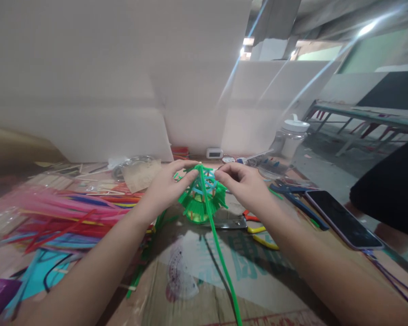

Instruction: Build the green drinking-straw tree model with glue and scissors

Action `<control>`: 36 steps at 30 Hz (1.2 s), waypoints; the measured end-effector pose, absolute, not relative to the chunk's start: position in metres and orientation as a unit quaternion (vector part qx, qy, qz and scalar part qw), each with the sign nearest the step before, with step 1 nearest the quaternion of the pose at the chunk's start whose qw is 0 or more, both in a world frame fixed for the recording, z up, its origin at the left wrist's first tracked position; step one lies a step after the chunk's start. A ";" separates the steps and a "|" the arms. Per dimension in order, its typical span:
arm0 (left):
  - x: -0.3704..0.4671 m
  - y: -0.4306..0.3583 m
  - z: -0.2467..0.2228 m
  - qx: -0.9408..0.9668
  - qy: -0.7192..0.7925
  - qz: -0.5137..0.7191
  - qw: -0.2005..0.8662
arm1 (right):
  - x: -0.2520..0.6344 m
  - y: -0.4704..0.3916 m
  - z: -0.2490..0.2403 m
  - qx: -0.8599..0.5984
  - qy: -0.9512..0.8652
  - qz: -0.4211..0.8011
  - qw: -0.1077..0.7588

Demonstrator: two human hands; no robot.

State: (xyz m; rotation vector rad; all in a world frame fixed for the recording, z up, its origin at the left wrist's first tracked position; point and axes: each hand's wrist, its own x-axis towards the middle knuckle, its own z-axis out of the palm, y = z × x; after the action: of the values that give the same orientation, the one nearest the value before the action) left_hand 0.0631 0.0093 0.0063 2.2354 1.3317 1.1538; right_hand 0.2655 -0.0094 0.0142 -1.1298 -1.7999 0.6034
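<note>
Between left hand (168, 184) and right hand (245, 182) sits a flared, green-fringed model (194, 206).

Place: craft workshop
Worktop (153, 301): loose pipe cleaners (85, 206) heaped at your left
Near you: scissors (236, 223) ahead, pliers (295, 195) at your right
Beyond: grey floor (302, 158), long table (370, 113), red chairs (394, 132)

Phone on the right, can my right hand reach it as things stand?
Probably yes: the phone lies screen up beside your right forearm with nothing visible covering it. Your right hand is at the green craft piece, though, so it would likely have to leave that first.
</note>
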 end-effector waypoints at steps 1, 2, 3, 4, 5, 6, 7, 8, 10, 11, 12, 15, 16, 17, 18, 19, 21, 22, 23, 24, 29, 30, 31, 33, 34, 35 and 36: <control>0.063 0.009 0.007 0.776 0.464 0.399 0.150 | 0.269 -0.014 0.012 -0.456 -0.731 0.250 0.442; 0.063 0.008 0.008 0.775 0.466 0.398 0.154 | 0.272 -0.018 0.009 -0.458 -0.734 0.256 0.431; 0.063 0.007 0.008 0.774 0.468 0.397 0.156 | 0.274 -0.022 0.006 -0.461 -0.738 0.262 0.417; 0.063 0.007 0.009 0.774 0.470 0.395 0.157 | 0.275 -0.026 0.002 -0.464 -0.742 0.267 0.404; 0.063 0.007 0.008 0.775 0.471 0.392 0.156 | 0.275 -0.029 -0.002 -0.464 -0.746 0.274 0.392; 0.063 0.006 0.008 0.776 0.471 0.390 0.154 | 0.274 -0.032 -0.007 -0.462 -0.749 0.282 0.382; 0.064 0.006 0.008 0.778 0.471 0.389 0.150 | 0.273 -0.033 -0.010 -0.460 -0.752 0.291 0.372; 0.064 0.006 0.007 0.778 0.471 0.389 0.145 | 0.270 -0.034 -0.014 -0.459 -0.753 0.299 0.364; 0.065 0.007 0.005 0.777 0.475 0.391 0.134 | 0.265 -0.034 -0.019 -0.464 -0.754 0.308 0.350; 0.066 0.007 0.004 0.775 0.478 0.393 0.129 | 0.263 -0.034 -0.020 -0.469 -0.752 0.308 0.345; 0.067 0.007 0.003 0.773 0.481 0.395 0.123 | 0.260 -0.034 -0.021 -0.474 -0.750 0.309 0.342; 0.070 0.006 0.001 0.766 0.485 0.407 0.112 | 0.256 -0.033 -0.023 -0.476 -0.746 0.310 0.347; 0.071 0.005 0.000 0.764 0.484 0.411 0.112 | 0.256 -0.034 -0.023 -0.474 -0.747 0.309 0.349; 0.072 0.005 0.000 0.763 0.482 0.415 0.114 | 0.256 -0.034 -0.024 -0.471 -0.748 0.307 0.352; 0.073 0.005 0.000 0.762 0.481 0.418 0.117 | 0.256 -0.035 -0.024 -0.469 -0.750 0.305 0.354; 0.073 0.005 0.000 0.763 0.477 0.420 0.119 | 0.256 -0.036 -0.024 -0.468 -0.752 0.302 0.354; 0.074 0.005 0.000 0.765 0.468 0.426 0.118 | 0.259 -0.037 -0.023 -0.468 -0.756 0.294 0.351; 0.073 0.005 0.001 0.766 0.464 0.430 0.116 | 0.261 -0.036 -0.020 -0.467 -0.756 0.289 0.356; 0.073 0.005 0.001 0.766 0.460 0.435 0.114 | 0.263 -0.035 -0.016 -0.465 -0.755 0.279 0.368; 0.072 0.005 0.002 0.765 0.458 0.438 0.116 | 0.264 -0.033 -0.010 -0.462 -0.753 0.266 0.385; 0.064 0.008 0.006 0.744 0.464 0.456 0.155 | 0.264 -0.011 0.022 -0.460 -0.746 0.203 0.436; 0.062 0.009 0.006 0.742 0.463 0.458 0.157 | 0.262 -0.006 0.025 -0.462 -0.750 0.204 0.427; 0.062 0.009 0.007 0.743 0.461 0.460 0.156 | 0.259 -0.002 0.026 -0.463 -0.754 0.210 0.416; 0.061 0.010 0.007 0.752 0.453 0.457 0.144 | 0.253 0.003 0.024 -0.459 -0.762 0.228 0.396; 0.062 0.010 0.007 0.758 0.449 0.454 0.137 | 0.250 0.005 0.022 -0.456 -0.764 0.239 0.389; 0.062 0.010 0.007 0.763 0.446 0.450 0.130 | 0.248 0.006 0.019 -0.454 -0.765 0.249 0.384; 0.063 0.009 0.006 0.766 0.446 0.445 0.126 | 0.246 0.006 0.017 -0.452 -0.764 0.258 0.381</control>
State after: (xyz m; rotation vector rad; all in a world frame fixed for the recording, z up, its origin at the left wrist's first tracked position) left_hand 0.0628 0.0095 0.0064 2.2310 1.2977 1.2969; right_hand 0.2461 0.0057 0.0171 -1.1538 -1.9497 0.6593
